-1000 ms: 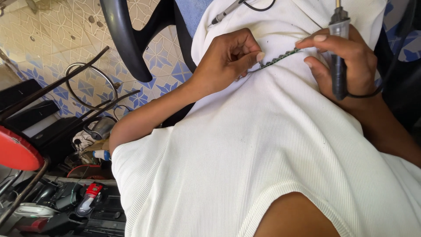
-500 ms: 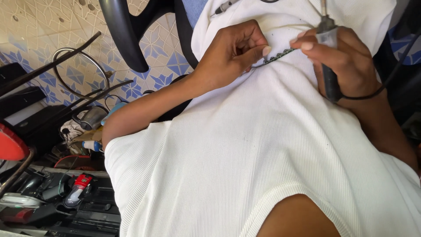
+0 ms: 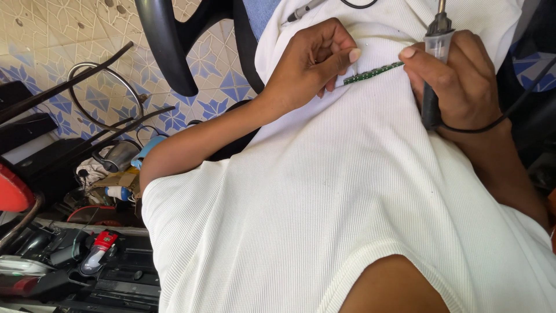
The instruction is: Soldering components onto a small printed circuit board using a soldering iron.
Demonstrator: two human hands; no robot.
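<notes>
Head view: my left hand (image 3: 310, 66) pinches one end of a narrow green board (image 3: 370, 73) against my white shirt (image 3: 347, 203); my right hand (image 3: 457, 87) is closed around a soldering iron (image 3: 435, 52). I judge it best to hold the board steady.

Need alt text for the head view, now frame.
The left hand pinches one end of a narrow green circuit strip against a white ribbed shirt, while the right hand grips a corded soldering iron at the other end. Tools clutter the floor at left.
</notes>
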